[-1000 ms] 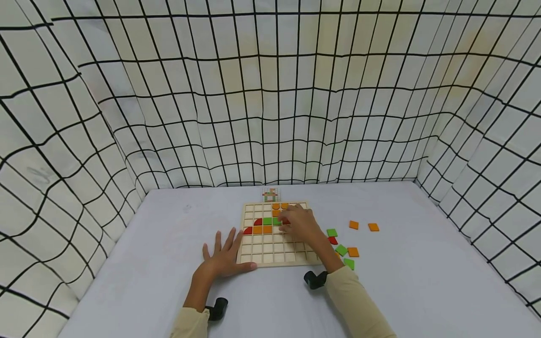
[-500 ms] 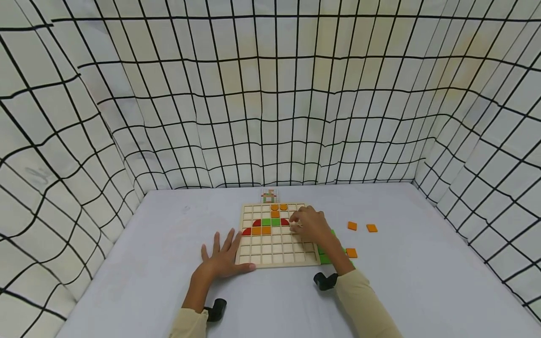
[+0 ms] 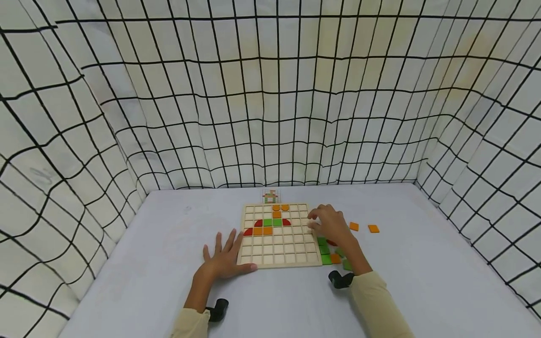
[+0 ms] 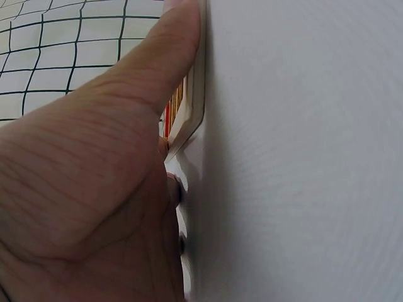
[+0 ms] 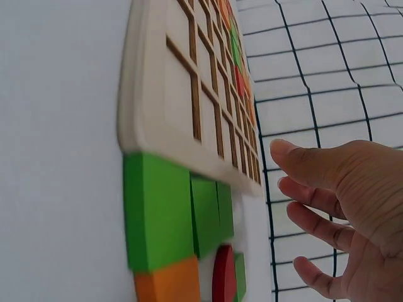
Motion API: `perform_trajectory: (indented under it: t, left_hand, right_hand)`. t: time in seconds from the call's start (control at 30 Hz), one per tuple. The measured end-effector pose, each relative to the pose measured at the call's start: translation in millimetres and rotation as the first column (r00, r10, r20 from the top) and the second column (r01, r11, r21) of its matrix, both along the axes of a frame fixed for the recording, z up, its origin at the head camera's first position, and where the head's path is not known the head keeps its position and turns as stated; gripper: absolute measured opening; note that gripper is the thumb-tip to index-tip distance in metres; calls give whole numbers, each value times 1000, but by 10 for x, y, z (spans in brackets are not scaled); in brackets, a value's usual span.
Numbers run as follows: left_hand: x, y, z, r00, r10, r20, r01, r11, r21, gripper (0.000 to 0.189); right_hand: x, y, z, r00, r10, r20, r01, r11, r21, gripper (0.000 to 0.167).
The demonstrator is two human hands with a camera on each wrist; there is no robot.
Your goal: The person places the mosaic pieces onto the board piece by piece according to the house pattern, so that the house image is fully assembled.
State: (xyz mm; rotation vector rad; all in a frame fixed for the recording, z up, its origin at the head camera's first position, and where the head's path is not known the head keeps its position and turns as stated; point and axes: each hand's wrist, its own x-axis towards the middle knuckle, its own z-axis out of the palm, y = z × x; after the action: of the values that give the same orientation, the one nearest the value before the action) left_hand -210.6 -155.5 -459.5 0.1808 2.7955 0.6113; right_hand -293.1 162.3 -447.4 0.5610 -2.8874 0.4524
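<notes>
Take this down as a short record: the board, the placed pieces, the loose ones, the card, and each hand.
Board: wooden grid, on a white table
Placed pieces: three red, two green, five orange
Loose pieces: green, orange and red, right of the board
Card: small, patterned, beyond the board's far edge
Left hand: fingers spread, at the board's near left corner
Right hand: by the board's right edge, no piece visible in it

- one board (image 3: 289,251);
- one card (image 3: 271,196) behind the board;
- on the board: two green tiles (image 3: 267,222), three square orange tiles (image 3: 267,231), two rounded orange tiles (image 3: 276,208), three red tiles (image 3: 248,232);
- right of the board: at least four green tiles (image 5: 160,214), three visible orange tiles (image 3: 374,228), one visible red tile (image 5: 224,277);
- one left hand (image 3: 225,260), one right hand (image 3: 331,224);
- two wrist cameras (image 3: 219,310)
</notes>
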Motion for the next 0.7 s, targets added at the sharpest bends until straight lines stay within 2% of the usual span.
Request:
perform_trajectory:
  t: [0.3, 0.7]
  left_hand:
    - [-3, -4, -9, 1000, -1, -3, 1, 1000, -1, 110]
    - [-15, -6, -28, 1000, 7, 8, -6, 1000, -5, 111]
  right_hand:
    - [-14, 348, 6, 996, -80, 50, 83, 995, -55, 21]
    - [-15, 610, -3, 980, -171, 105, 181, 978, -100, 21]
